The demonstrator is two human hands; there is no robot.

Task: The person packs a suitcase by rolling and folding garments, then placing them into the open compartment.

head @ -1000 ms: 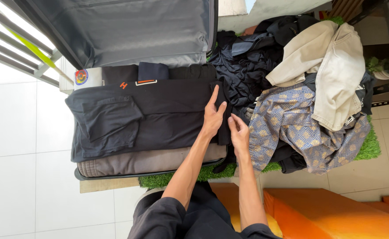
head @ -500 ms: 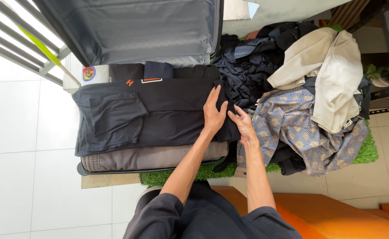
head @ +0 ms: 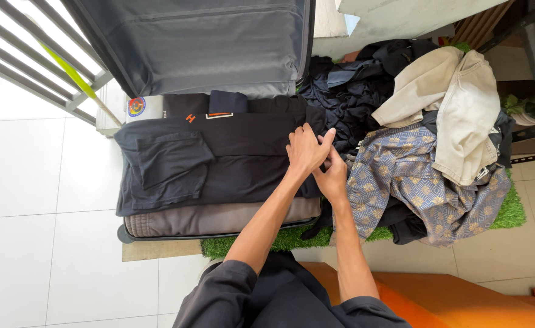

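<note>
Suitcase (head: 219, 218) open on white tile floor (head: 30, 182); left hand (head: 304, 151), right hand (head: 331, 172) pressed together, pinching black garment (head: 219, 158) edge.

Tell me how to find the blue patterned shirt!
Look right of the open suitcase, at the clothes pile on the green mat. The shirt lies at its front, below the beige trousers: the only patterned thing there.
</note>
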